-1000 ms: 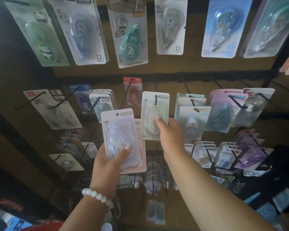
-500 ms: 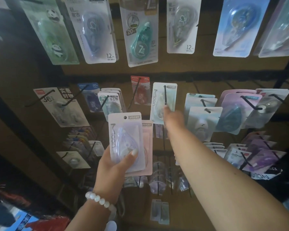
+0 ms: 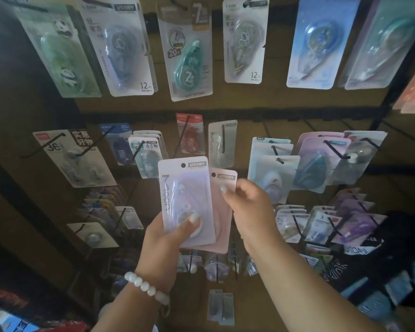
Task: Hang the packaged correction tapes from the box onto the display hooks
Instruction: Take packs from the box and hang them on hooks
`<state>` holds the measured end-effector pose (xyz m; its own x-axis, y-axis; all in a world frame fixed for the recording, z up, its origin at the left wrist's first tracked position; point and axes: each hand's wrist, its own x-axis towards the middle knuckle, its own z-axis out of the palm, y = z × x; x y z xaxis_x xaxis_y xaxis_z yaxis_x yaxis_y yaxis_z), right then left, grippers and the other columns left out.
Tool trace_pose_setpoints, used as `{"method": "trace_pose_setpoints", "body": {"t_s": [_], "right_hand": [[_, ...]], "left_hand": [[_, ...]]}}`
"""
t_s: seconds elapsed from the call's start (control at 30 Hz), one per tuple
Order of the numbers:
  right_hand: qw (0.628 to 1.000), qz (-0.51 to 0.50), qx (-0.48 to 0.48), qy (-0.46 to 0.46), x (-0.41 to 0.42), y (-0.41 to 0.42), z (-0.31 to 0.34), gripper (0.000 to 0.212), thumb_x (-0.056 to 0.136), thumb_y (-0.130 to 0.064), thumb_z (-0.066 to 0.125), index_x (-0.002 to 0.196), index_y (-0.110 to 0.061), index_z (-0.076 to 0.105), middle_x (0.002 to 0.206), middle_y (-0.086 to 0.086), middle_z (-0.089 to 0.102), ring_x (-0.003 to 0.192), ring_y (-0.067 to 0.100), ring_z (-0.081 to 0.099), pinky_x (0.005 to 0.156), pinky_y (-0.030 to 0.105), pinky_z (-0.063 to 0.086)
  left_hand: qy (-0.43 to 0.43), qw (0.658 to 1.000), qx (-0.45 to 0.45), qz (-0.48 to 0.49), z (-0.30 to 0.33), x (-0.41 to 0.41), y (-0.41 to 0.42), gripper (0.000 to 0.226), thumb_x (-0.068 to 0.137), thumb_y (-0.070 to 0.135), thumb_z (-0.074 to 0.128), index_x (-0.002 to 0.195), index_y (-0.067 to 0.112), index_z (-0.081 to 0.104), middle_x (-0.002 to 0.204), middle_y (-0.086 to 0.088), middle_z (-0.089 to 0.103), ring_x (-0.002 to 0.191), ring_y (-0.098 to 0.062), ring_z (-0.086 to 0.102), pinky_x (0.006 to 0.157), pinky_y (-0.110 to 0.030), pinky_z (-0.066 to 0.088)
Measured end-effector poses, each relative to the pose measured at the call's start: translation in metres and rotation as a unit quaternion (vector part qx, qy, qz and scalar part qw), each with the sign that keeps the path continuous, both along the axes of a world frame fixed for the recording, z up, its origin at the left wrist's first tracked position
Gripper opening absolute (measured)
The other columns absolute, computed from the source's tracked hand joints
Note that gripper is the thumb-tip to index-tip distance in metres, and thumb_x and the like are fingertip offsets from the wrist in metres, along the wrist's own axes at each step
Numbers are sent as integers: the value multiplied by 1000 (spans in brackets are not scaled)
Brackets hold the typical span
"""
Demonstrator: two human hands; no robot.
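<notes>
Left hand grips two stacked packs, lilac correction tape in front. Right hand pinches pink pack behind. Next: slide it free, thread hole onto hook.

A brown backboard fills the view, crossed by a black rail and edged at the right by a black post. Low right hangs dark cloth with white lettering (unreadable). A white bead bracelet shows below, and blue printed card lies bottom left beside something red.
</notes>
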<state>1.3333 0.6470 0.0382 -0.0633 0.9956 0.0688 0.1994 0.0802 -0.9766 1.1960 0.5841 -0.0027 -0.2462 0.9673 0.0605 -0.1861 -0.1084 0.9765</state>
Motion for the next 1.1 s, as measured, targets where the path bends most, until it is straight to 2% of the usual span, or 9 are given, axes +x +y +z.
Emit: {"method": "trace_pose_setpoints", "body": {"t_s": [0.13, 0.27, 0.4, 0.5, 0.63, 0.7, 0.83, 0.97, 1.1], "right_hand": [[997, -48, 60, -28, 12, 5, 9, 18, 90, -30, 59, 81, -15, 64, 81, 5, 69, 79, 25, 63, 60, 32, 45], [994, -61, 83, -45, 15, 17, 17, 25, 92, -33, 55, 90, -9, 64, 89, 9, 69, 85, 25, 64, 75, 42, 54], [992, -53, 84, -74, 12, 30, 22, 12, 94, -35, 52, 90, -25, 58, 80, -11, 60, 73, 6, 57, 59, 17, 45], [991, -56, 74, -91, 10, 38, 19, 14, 95, -35, 50, 94, -24, 59, 78, -17, 54, 64, -3, 48, 52, 8, 31], [991, -80, 55, -95, 3, 49, 13, 24, 96, -33, 48, 107, -18, 63, 90, -12, 55, 63, -2, 44, 52, 11, 28], [990, -89, 51, -100, -3, 59, 10, 25, 97, -32, 47, 107, -16, 63, 93, -8, 58, 68, 5, 51, 54, 15, 37], [985, -131, 31, -105, -21, 82, 7, 28, 97, -30, 43, 112, -13, 59, 113, 4, 66, 98, 23, 63, 78, 35, 56], [984, -138, 6, -116, -30, 101, 11, 29, 99, -24, 39, 122, -12, 52, 125, 9, 61, 112, 28, 59, 78, 31, 46], [984, -137, -18, -117, -32, 120, 16, 30, 97, -20, 40, 123, -13, 52, 122, 12, 62, 110, 30, 59, 78, 32, 45]], "left_hand": [[-68, 998, 9, 0, 5, 4, 1, 37, 73, 32, 73, 109, 25, 70, 110, -5, 74, 104, -21, 71, 78, -29, 59], [-92, 995, 0, 42, 10, 0, 0, 29, 74, 30, 67, 102, 28, 70, 102, 1, 75, 103, -20, 70, 81, -33, 54], [-112, 992, -6, 53, 13, -1, -2, 20, 76, 27, 75, 96, 25, 72, 93, 3, 76, 95, -15, 70, 79, -32, 52], [-112, 992, -12, 51, 12, -1, -2, 20, 75, 28, 75, 94, 26, 72, 91, 3, 76, 93, -16, 71, 77, -32, 52], [-101, 993, -25, 54, 11, -2, -1, 29, 72, 32, 74, 100, 26, 71, 98, 0, 75, 99, -18, 70, 78, -32, 55], [-93, 994, -32, 57, 11, -2, 1, 34, 72, 34, 77, 104, 25, 67, 102, -2, 73, 103, -22, 67, 83, -37, 52], [-83, 994, -38, 58, 11, -2, 5, 43, 66, 36, 69, 107, 25, 64, 107, -6, 69, 105, -24, 65, 86, -39, 52], [-60, 996, -36, 63, 10, -2, 8, 47, 63, 42, 71, 108, 27, 64, 108, -4, 69, 106, -23, 65, 86, -39, 53], [-35, 997, -33, 64, 9, -2, 9, 54, 58, 48, 73, 107, 26, 66, 107, -4, 70, 104, -22, 66, 88, -40, 54]]}}
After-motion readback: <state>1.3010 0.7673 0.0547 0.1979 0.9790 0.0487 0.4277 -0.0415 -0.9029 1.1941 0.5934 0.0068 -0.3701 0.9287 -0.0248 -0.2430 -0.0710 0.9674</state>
